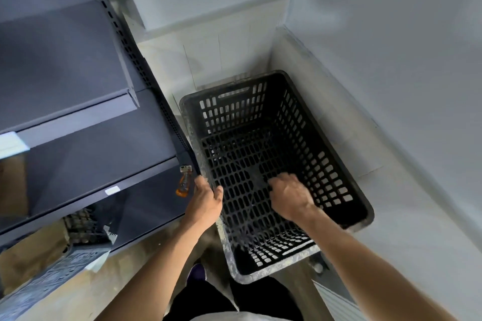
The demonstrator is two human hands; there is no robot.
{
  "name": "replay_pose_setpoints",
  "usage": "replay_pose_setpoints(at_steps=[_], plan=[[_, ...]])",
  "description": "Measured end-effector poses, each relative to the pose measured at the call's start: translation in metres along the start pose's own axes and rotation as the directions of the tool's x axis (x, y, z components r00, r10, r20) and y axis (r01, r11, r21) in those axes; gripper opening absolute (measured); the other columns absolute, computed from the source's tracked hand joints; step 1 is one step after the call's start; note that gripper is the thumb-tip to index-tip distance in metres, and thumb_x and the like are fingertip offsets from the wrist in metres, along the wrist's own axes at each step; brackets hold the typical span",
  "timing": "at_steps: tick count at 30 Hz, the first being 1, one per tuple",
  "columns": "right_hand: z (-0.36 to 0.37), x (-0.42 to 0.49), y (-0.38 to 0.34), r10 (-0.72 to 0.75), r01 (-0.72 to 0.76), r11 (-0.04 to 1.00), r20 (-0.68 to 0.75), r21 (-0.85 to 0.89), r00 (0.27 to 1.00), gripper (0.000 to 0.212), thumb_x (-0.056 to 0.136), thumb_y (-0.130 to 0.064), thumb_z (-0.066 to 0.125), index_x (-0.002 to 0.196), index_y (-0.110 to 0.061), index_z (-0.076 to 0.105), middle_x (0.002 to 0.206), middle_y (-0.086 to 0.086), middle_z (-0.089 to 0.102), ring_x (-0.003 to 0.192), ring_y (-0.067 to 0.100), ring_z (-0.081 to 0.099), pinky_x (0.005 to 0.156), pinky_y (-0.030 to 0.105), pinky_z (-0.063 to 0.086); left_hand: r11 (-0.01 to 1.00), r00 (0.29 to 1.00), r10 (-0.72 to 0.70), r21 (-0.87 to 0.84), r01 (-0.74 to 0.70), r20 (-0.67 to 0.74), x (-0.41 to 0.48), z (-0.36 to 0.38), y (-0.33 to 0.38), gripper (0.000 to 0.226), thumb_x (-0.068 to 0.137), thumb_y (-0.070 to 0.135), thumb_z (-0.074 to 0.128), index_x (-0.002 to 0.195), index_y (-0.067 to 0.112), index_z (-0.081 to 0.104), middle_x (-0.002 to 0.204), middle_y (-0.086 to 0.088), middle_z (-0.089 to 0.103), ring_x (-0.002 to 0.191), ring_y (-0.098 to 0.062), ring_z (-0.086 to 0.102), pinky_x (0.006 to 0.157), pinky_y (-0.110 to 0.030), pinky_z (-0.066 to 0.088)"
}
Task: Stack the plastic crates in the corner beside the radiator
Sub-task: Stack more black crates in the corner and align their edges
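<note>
A black perforated plastic crate [260,138] with a dusty grey rim sits in the corner between two white walls, its open top toward me. My left hand [206,195] grips the crate's left rim, fingers curled over the edge. My right hand [290,197] hovers over the inside of the crate, fingers bent downward with nothing in them; whether it touches the mesh I cannot tell. A white ribbed radiator [336,302] shows at the bottom right, just behind the crate's near corner.
Dark grey metal shelving [78,101] runs along the left, close to the crate. An orange-and-clear small object [184,182] hangs at the shelf edge by my left hand. Another grey crate [47,276] and cardboard lie under the shelves at bottom left. Tiled skirting lines both walls.
</note>
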State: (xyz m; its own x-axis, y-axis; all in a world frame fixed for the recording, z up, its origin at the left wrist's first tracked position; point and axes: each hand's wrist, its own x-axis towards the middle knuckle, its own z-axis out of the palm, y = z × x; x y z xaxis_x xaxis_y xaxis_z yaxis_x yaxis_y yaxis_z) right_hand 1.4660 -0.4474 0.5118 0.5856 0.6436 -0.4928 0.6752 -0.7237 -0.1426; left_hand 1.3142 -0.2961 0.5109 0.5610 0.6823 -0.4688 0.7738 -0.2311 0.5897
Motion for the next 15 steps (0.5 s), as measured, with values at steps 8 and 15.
replay_pose_setpoints(at_steps=[8, 15], plan=[[0.039, -0.048, -0.065, 0.051, -0.061, 0.990, 0.085, 0.124, 0.995, 0.038, 0.099, -0.035, 0.043, 0.133, -0.027, 0.057, 0.135, 0.004, 0.060, 0.124, 0.027, 0.057, 0.102, 0.038, 0.048, 0.969, 0.970, 0.118, 0.189, -0.159, 0.212, -0.032, -0.025, -0.019, 0.090, 0.099, 0.054, 0.041, 0.157, 0.007, -0.009, 0.164, -0.014, 0.007, 0.145, -0.031, 0.028, 0.106, -0.038, 0.036], [0.053, -0.085, -0.115, 0.156, -0.147, 0.972, -0.037, 0.185, 0.987, 0.031, 0.101, -0.030, 0.040, 0.121, -0.024, 0.063, 0.119, 0.004, 0.069, 0.112, 0.030, 0.065, 0.090, 0.038, 0.053, 0.774, 0.832, 0.474, 0.313, -0.550, 0.289, -0.044, -0.039, -0.055, 0.073, 0.095, 0.046, 0.057, 0.154, 0.037, 0.015, 0.162, -0.003, -0.001, 0.148, -0.030, 0.015, 0.100, -0.045, 0.045]])
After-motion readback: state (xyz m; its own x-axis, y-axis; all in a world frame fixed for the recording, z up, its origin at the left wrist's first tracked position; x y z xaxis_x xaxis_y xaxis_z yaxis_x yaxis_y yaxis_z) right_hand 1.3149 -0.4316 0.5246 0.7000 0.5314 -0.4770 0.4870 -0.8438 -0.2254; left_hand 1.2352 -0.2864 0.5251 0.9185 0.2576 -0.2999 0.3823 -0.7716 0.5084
